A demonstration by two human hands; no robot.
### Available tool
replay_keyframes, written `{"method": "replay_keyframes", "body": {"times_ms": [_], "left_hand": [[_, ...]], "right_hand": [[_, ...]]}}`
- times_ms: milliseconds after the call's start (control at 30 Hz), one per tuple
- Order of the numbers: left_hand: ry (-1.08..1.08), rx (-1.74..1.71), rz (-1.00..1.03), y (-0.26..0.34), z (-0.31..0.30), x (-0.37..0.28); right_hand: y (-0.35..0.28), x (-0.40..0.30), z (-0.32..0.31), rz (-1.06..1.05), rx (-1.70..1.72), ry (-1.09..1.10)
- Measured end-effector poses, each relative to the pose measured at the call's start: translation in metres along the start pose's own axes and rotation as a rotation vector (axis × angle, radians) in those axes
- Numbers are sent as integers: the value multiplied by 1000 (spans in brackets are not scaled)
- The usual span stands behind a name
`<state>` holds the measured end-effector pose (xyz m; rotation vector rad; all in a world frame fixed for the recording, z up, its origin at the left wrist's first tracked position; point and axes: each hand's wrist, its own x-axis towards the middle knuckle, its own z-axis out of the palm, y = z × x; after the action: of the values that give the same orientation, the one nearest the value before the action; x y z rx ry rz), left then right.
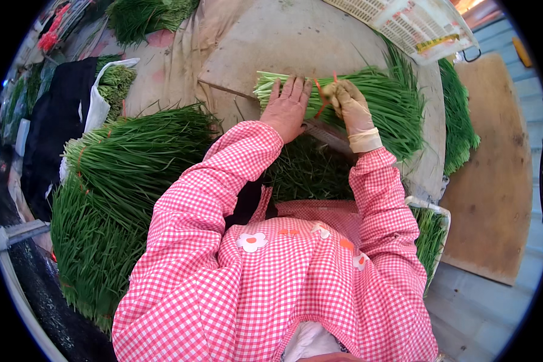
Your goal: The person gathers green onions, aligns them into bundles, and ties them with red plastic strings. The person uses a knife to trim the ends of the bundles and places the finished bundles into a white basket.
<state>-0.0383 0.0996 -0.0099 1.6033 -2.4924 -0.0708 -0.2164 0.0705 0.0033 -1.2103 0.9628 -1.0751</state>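
Note:
A bundle of green garlic chives (pixel 380 104) lies across the board in front of me, with its pale cut stems to the left. My bare left hand (pixel 289 104) rests over the stem end, fingers spread across the top. A red tie (pixel 321 97) passes around the bundle just right of that hand. My right hand (pixel 352 106), in a pale, soiled glove, pinches the tie's upper part above the leaves. Whether the tie is knotted is hidden by the fingers.
Tied chive bundles (pixel 140 149) are heaped at my left. Loose leaf scraps (pixel 312 172) lie below the board's (pixel 253 50) near edge. A white plastic crate (pixel 402 27) stands at the far right, beside more chives (pixel 459 122) and a plywood sheet (pixel 488 181).

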Motion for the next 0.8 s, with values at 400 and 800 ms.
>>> {"method": "replay_keyframes", "body": {"times_ms": [400,800], "left_hand": [[202,29,66,2,34,48],[157,77,75,13,3,38]], "right_hand": [[18,-26,42,-96,220,27],[45,-75,35,-5,-491,-294]]}}
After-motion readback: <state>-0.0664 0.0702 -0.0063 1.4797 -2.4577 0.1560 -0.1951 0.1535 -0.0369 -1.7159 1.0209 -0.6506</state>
